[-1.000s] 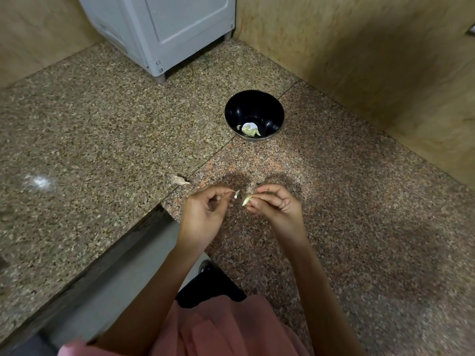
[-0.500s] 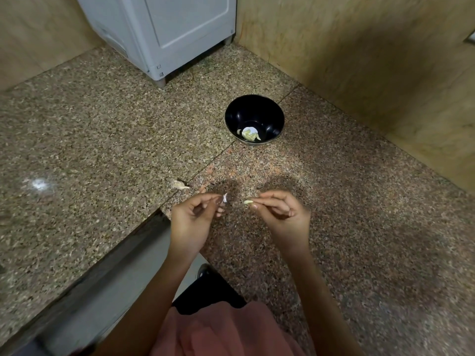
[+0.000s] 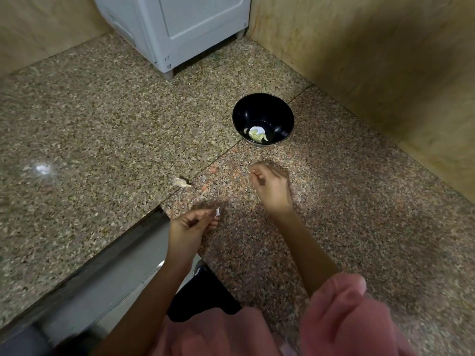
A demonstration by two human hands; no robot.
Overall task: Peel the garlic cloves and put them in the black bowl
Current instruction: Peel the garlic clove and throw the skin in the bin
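Note:
The black bowl (image 3: pixel 280 111) stands on the granite counter and holds a few pale peeled garlic cloves (image 3: pixel 256 134). My right hand (image 3: pixel 272 188) is blurred, a short way in front of the bowl, with its fingers curled; the clove it pinched earlier is hidden inside them. My left hand (image 3: pixel 189 226) stays near the counter's front edge and pinches a small white scrap of garlic skin (image 3: pixel 218 211). One more pale garlic piece (image 3: pixel 182 182) lies on the counter to the left of both hands.
A white appliance (image 3: pixel 185 29) stands at the back of the granite counter (image 3: pixel 102 129). Beige walls close in the right side and the far left. The counter's front edge (image 3: pixel 123 242) cuts in as a step beside my left hand.
My right hand has moved forward from beside my left hand toward the bowl. My left hand has stayed in place with the skin scrap. The camera has moved closer.

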